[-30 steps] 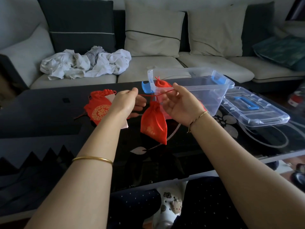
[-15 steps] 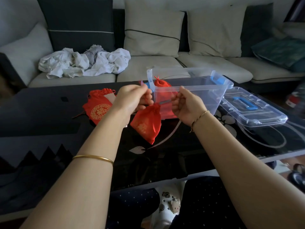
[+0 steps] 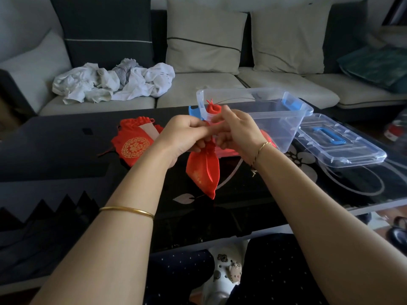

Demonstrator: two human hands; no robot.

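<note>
A small red drawstring pouch [image 3: 203, 170] hangs above the black glass table, its neck gathered tight. My left hand [image 3: 186, 136] grips the neck from the left. My right hand [image 3: 236, 130] pinches the pouch's drawstring right beside it; both hands meet over the neck. Just behind them stands a clear plastic box [image 3: 284, 122] with blue latches, holding another red pouch [image 3: 214, 110] at its left end. A further red pouch with a gold emblem [image 3: 132, 146] lies flat on the table to the left.
The box's clear lid [image 3: 339, 144] with a blue handle lies to the right on the table [image 3: 55, 155]. Behind the table runs a sofa with cushions and a heap of white clothes [image 3: 114, 82]. My knees are under the table's near edge.
My hands were apart, pulling the drawstrings sideways; now they have come together at the pouch's neck. The pouch hangs longer and narrower below my fingers.
</note>
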